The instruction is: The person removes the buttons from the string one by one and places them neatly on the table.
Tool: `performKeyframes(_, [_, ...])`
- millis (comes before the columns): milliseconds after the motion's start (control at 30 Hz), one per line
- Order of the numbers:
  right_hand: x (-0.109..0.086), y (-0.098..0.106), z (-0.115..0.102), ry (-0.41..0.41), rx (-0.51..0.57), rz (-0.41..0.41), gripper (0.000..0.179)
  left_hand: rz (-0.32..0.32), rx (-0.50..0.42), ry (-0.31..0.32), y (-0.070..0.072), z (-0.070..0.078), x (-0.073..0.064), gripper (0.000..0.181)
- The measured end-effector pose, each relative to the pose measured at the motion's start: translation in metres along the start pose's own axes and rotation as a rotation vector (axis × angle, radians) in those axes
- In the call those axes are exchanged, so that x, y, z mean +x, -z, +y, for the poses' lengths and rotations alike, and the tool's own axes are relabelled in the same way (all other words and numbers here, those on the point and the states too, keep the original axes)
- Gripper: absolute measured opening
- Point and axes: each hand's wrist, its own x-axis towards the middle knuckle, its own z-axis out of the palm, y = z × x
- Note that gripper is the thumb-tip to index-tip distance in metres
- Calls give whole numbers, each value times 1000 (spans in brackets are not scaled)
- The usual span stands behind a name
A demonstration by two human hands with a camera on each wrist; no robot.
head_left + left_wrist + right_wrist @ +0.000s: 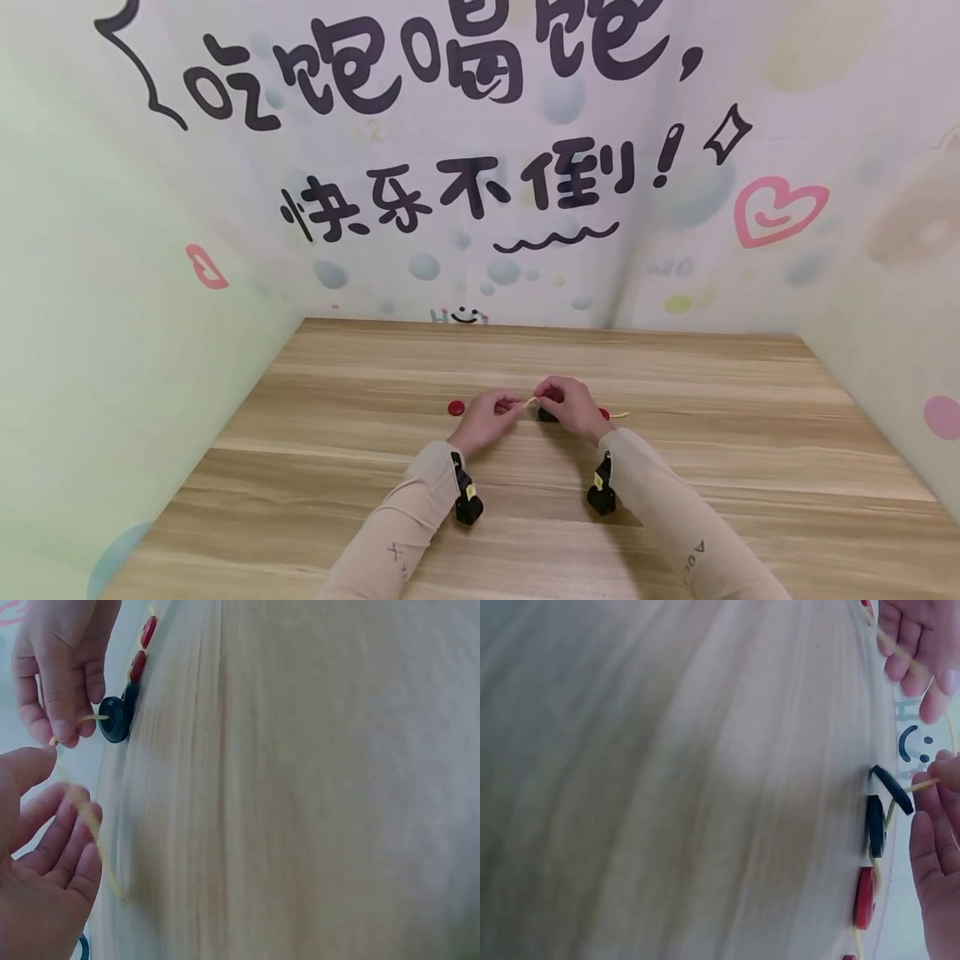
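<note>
A thin yellow string [529, 402] runs between the two hands above the table. My left hand [486, 418] holds it between thumb and fingers, and a loose length hangs past those fingers in the left wrist view. Pinching the string from the other side is my right hand [576, 408]. A dark button-like disc [114, 720] hangs tilted on the string by the right fingers. Against it lies a second dark disc [875, 826], then a red disc [865, 898] along the same string. Another red disc [456, 407] lies left of my left hand.
The wooden table [360, 358] meets a printed backdrop [375, 283] at its far edge. Right of my right hand, a string end [619, 415] lies on the wood. Black wrist cameras [468, 504] hang below both sleeves.
</note>
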Motion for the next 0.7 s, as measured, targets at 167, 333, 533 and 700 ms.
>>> performKeyframes(167, [1,2,-5,-8,-4,-13,4,15,-28,13,-3,3,3,28])
performKeyframes(333, [0,2,-10,-15,13,-27,5,89,-7,6,-9,5,6,20])
performKeyframes(533, [0,4,-9,-13,0,-51,4,120,5,-4,-12,10,4,15])
performKeyframes(700, [-1,9,-4,-23,-17,-76,6,125,-25,-13,-11,14,4,13])
